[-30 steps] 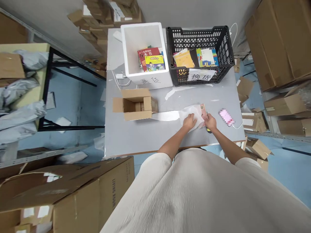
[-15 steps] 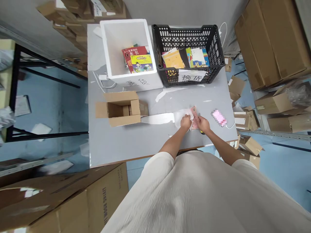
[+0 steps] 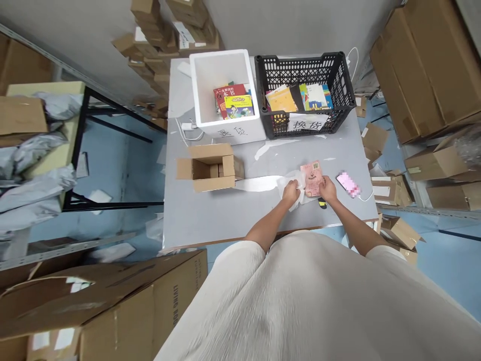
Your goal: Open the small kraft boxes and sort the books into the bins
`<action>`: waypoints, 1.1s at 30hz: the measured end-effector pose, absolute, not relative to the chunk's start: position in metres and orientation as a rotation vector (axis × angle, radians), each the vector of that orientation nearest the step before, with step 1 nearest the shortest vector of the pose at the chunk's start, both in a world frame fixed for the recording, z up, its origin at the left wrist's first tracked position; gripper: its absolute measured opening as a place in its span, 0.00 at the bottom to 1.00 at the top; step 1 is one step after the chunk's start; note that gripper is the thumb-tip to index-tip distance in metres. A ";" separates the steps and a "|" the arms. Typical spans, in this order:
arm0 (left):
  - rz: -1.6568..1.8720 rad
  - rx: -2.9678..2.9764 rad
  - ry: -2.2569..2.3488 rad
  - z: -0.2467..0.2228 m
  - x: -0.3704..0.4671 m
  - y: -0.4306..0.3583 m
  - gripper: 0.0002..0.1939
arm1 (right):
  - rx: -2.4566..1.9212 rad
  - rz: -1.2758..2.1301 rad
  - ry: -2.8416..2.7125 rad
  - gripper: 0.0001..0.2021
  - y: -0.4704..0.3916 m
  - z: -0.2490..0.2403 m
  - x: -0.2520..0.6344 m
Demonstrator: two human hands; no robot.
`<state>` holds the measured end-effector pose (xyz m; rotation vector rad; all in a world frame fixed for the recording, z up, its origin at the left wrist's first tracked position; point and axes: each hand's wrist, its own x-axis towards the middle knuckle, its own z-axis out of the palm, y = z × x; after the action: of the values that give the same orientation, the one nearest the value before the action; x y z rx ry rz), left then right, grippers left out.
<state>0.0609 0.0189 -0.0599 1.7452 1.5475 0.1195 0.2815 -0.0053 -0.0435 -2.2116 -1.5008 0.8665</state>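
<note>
Above the front part of the grey table (image 3: 203, 215), my left hand (image 3: 291, 191) is closed on a crumpled, whitish translucent wrapper (image 3: 286, 183). To its right, my right hand (image 3: 328, 189) grips the right edge of a pink booklet (image 3: 311, 176), whose printed face shows. Part of the wrapper lies beside and under the booklet's lower left. A small yellow and black object (image 3: 322, 203) lies just below the booklet, near my right hand.
An open cardboard box (image 3: 213, 186) stands on the left of the table. Behind are a white foam box (image 3: 240, 131) and a black crate (image 3: 340, 85), both holding books. A phone (image 3: 348, 184) with a cable lies at the right.
The pink booklet now shows much more of its face, beside the wrapper instead of mostly covered. My hands are farther apart. The whole view has shifted, with more of the left shelf showing.
</note>
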 end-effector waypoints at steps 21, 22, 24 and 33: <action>0.308 1.688 1.295 -0.057 0.046 0.006 0.06 | -2.319 0.801 -1.445 0.23 -0.016 -0.043 0.278; 0.326 1.658 1.309 -0.057 0.047 0.006 0.06 | -2.316 0.785 -1.455 0.23 -0.015 -0.043 0.279; 0.352 1.620 1.326 -0.057 0.049 0.005 0.05 | -2.310 0.757 -1.480 0.23 -0.015 -0.043 0.282; 0.327 1.581 1.567 -0.053 -0.004 -0.002 0.05 | -2.309 0.824 -1.466 0.22 -0.013 -0.050 0.273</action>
<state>-0.0044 -0.0021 -0.0535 1.5811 1.5673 0.3269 0.2726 -0.0129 -0.0503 -2.3089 -1.4662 0.8239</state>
